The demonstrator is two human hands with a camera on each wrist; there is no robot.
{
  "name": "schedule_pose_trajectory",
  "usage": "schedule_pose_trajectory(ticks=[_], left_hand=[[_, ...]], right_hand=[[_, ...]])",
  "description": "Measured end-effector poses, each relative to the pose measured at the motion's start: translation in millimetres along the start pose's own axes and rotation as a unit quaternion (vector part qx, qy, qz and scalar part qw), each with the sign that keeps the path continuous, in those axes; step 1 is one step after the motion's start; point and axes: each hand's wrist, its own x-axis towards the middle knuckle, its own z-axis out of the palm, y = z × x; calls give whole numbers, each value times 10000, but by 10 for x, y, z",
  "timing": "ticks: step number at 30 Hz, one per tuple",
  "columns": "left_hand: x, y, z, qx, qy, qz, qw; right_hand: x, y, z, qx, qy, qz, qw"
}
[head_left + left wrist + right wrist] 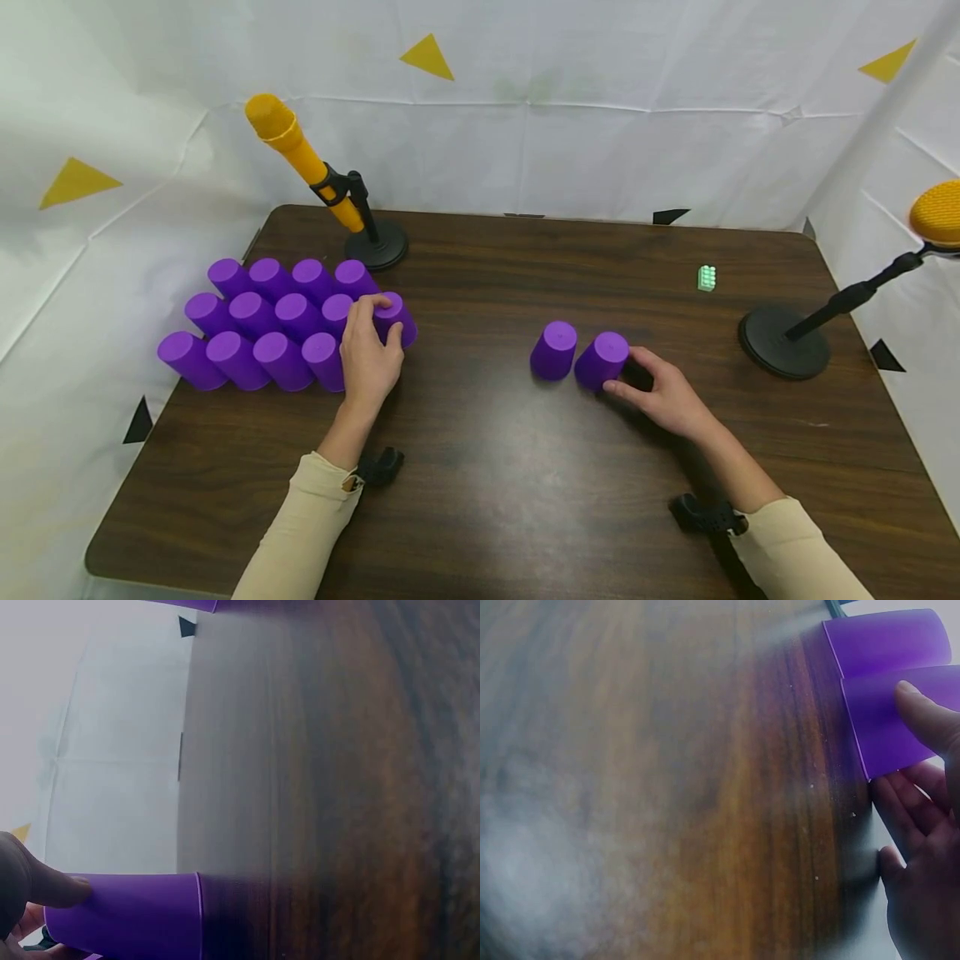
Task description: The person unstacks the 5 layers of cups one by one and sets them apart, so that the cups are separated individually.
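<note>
Upside-down purple cups (281, 358) stand in three rows at the table's left. At the right end of the middle row, my left hand (370, 358) grips one purple cup (400, 321) between thumb and fingers. Its thumb lies against the side of that cup (142, 915) in the left wrist view. Right of the table's middle, two more inverted cups stand side by side. My right hand (667, 396) holds the right one (602, 360), thumb on the near side and fingers behind, near the rim (877, 731). The other cup (553, 350) stands just left of it, untouched.
A yellow microphone (296, 154) on a black stand rises behind the cup rows. Another black stand (783, 342) with a yellow top leans at the right edge. A small green studded block (707, 278) lies at the back right. White sheeting (600, 158) surrounds the dark wooden table (480, 500).
</note>
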Motion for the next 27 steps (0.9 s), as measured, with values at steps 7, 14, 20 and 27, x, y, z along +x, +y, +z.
schedule_pose_trajectory(ticks=[7,14,20,27], left_hand=[[2,8,-4,113,-11,-1,9999],[2,68,-42,117,143,185,9997],[14,246,-97,191,387,457,9980],[-80,554,14,97,155,1190,9927]], right_hand=[[2,7,1,-34,30,-35,10000],[2,10,4,-59,69,-57,9999],[-3,9,3,-53,65,-30,10000],[-4,17,6,-39,75,-51,10000]])
